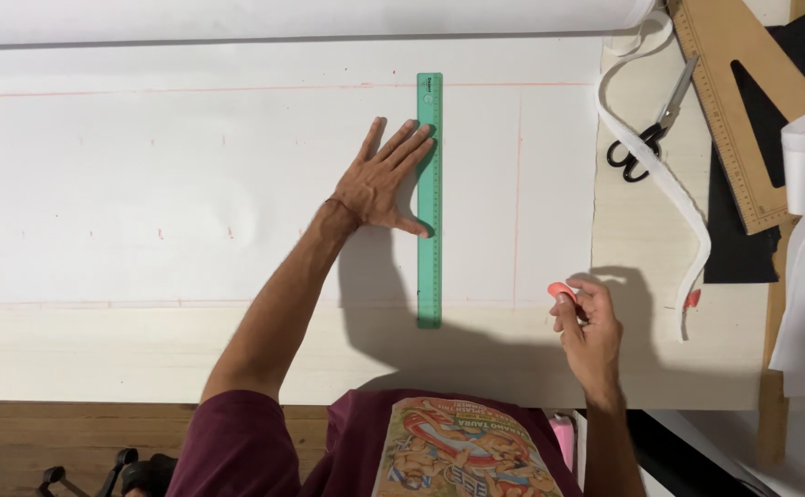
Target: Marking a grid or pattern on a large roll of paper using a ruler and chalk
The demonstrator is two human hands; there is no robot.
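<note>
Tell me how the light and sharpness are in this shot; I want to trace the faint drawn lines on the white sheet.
Head view: even overhead light, no glare on the white sheet; the pink lines read faint but sharp. The left hand on the green ruler and the right hand with pink chalk cast soft shadows toward the near table edge. Little blur; slight edge curvature.

Single head-worn camera looks steeply down, close over the worktable (99,354).

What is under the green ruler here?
The green ruler lies on white fabric marked with pink lines; its lower end rests on the pale table. The left hand presses it flat. Any marks directly beneath it are covered.
</note>
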